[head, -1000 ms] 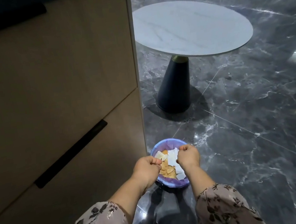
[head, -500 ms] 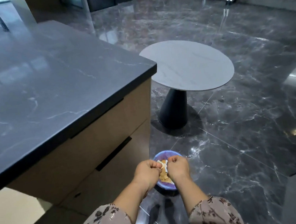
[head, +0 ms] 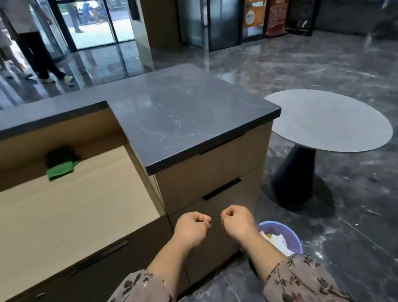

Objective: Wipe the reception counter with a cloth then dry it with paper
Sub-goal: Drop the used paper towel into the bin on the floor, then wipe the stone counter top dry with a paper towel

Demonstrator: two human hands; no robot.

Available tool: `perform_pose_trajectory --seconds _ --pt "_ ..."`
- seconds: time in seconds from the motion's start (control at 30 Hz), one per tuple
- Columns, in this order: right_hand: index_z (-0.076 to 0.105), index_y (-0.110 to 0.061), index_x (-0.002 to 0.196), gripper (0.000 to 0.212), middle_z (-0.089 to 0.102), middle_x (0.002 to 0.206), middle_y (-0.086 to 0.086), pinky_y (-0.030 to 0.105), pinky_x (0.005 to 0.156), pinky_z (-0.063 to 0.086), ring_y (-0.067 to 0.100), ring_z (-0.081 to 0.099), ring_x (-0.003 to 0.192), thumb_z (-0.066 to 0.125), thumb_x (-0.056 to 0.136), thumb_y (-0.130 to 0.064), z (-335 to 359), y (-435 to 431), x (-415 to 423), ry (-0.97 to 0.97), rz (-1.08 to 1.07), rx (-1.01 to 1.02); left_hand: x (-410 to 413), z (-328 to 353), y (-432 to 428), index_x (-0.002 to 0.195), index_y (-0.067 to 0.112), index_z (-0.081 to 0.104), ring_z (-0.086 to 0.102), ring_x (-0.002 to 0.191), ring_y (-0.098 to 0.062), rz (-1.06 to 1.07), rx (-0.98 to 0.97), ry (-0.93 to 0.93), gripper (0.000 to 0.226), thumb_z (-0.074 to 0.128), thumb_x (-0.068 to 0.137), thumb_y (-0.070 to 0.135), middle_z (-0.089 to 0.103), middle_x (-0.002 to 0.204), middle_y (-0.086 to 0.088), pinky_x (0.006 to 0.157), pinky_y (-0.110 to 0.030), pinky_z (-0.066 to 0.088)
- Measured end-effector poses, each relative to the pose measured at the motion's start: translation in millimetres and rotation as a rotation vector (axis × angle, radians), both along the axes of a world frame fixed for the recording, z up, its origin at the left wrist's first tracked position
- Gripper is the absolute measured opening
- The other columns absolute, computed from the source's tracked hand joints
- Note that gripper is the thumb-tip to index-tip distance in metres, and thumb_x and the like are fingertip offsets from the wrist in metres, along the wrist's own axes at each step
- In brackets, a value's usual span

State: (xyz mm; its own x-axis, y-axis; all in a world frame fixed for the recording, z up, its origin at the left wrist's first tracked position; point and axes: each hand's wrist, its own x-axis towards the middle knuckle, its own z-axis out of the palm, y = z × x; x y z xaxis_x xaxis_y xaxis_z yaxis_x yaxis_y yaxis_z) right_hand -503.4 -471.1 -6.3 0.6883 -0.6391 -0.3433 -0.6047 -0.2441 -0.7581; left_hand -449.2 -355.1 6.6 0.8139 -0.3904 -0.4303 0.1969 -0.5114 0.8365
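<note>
The dark marble reception counter (head: 181,112) fills the middle of the view, bare and shiny. A green cloth (head: 60,169) lies on the lower beige desk, under the raised ledge at the left. My left hand (head: 191,227) and my right hand (head: 236,219) are held side by side in front of the counter's drawers, both curled into fists with nothing in them. Below my right forearm stands a small purple waste bin (head: 289,234) with crumpled white paper (head: 278,239) inside.
A round grey side table (head: 327,121) on a black cone base stands right of the counter. The lower beige desk (head: 60,218) lies to my left. Two people (head: 20,35) stand by the glass doors at the far left. Glossy dark marble floor spreads to the right.
My view has risen from the bin to the counter top. Both hands lifted away from the bin and no longer touch the paper; they are now empty fists in front of the drawers.
</note>
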Motion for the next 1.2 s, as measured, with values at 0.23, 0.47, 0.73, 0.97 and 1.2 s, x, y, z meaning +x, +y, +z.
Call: perform_pose_trajectory --seconds 0.23,0.47,0.73,0.97,1.2 --pt "0.066 -0.019 0.071 0.019 0.072 0.082 0.002 0.043 0.077 0.058 0.024 0.069 0.083 0.051 0.081 -0.024 15.4 86.0 34.4 0.027 0.320 0.066 17.3 15.7 96.7 0.080 0.016 0.068 0.061 0.083 -0.021 0.201 0.014 -0.016 0.019 0.059 0.085 -0.001 0.068 0.088 -0.009 0.082 -0.031 0.052" --pt "0.063 -0.016 0.071 0.018 0.072 0.081 0.007 0.035 0.070 0.054 0.026 0.070 0.079 0.049 0.083 -0.015 37.9 179.5 117.5 -0.025 0.498 0.073 83.7 26.9 199.3 0.066 0.017 0.059 0.056 0.077 -0.022 0.331 -0.003 -0.043 0.032 0.053 0.083 -0.010 0.060 0.069 -0.004 0.062 -0.025 0.047" --pt "0.060 -0.017 0.071 0.023 0.068 0.074 0.011 0.030 0.059 0.045 0.023 0.062 0.067 0.045 0.085 -0.007 62.1 300.5 221.5 -0.101 0.586 0.121 179.7 43.8 321.1 0.074 0.018 0.061 0.057 0.080 -0.020 0.443 -0.031 -0.071 0.028 0.050 0.086 -0.005 0.061 0.074 -0.001 0.055 -0.019 0.038" --pt "0.061 -0.015 0.074 0.022 0.070 0.086 0.015 0.029 0.060 0.047 0.022 0.064 0.071 0.047 0.091 -0.011 63.9 391.1 301.6 -0.096 0.631 0.154 253.9 51.1 420.4 0.097 0.015 0.069 0.060 0.105 -0.025 0.576 0.092 -0.180 0.023 0.050 0.089 0.003 0.068 0.109 -0.006 0.094 -0.033 0.049" --pt "0.062 -0.019 0.073 0.013 0.066 0.078 0.003 0.029 0.059 0.049 0.020 0.064 0.068 0.056 0.083 -0.012 42.2 454.2 348.5 -0.028 0.738 0.145 314.9 55.1 498.5 0.127 0.022 0.054 0.053 0.115 -0.031 0.757 0.215 -0.227 0.044 0.046 0.083 0.020 0.052 0.130 -0.009 0.097 -0.043 0.049"
